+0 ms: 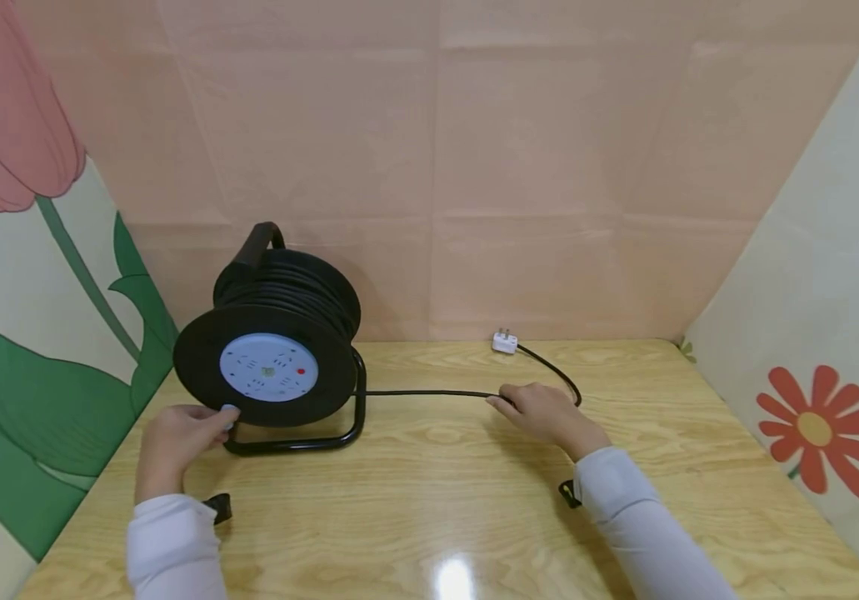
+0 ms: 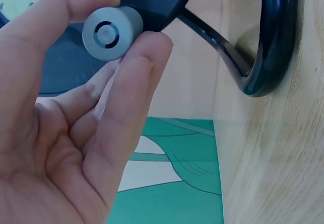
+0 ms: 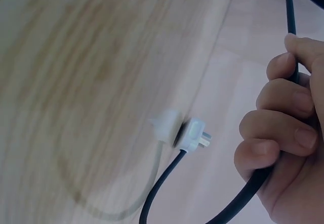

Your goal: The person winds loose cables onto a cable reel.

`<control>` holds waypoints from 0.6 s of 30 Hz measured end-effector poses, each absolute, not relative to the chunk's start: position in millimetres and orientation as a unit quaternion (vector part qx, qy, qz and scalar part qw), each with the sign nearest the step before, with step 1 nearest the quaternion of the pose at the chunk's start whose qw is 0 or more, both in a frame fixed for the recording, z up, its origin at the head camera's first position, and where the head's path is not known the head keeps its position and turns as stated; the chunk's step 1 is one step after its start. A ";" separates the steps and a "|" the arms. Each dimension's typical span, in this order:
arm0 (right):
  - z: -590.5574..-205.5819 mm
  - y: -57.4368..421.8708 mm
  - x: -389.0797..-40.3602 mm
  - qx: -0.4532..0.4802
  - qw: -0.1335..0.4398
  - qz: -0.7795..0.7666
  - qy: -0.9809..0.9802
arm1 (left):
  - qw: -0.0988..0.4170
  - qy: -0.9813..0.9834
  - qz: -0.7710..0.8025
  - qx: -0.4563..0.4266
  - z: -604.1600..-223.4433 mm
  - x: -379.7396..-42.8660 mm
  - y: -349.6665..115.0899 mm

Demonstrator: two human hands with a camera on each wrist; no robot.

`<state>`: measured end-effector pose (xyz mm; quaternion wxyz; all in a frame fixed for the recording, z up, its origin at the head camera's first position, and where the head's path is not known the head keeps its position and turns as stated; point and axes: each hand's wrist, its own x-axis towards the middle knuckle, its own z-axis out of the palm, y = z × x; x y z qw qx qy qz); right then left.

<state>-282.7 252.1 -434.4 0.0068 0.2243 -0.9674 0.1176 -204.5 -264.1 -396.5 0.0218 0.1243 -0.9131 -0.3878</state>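
Note:
A black cable reel (image 1: pixel 264 333) stands at the left of the table, cable wound on its drum and a white socket panel (image 1: pixel 269 367) on its front disc. My left hand (image 1: pixel 183 437) pinches a small grey knob (image 2: pixel 112 34) at the disc's lower edge between thumb and fingers. Out to the right, my right hand (image 1: pixel 545 414) has its fingers curled round the black cable (image 3: pixel 292 11), which runs straight from the reel. Past this hand the cable bends back to a white plug (image 1: pixel 505 341) lying near the table's rear edge, its metal pins showing.
The reel rests on a black tube frame (image 1: pixel 360 400) and has a handle (image 1: pixel 258 243) on top. A pink-covered wall (image 1: pixel 549 167) rises behind the wooden table (image 1: pixel 414 500). Panels with painted flowers (image 1: pixel 815 429) flank both sides.

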 end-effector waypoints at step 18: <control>-439.9 224.2 -288.4 0.246 0.016 0.139 -0.959 | 0.148 -0.892 -0.396 0.161 -396.4 -200.3 -268.5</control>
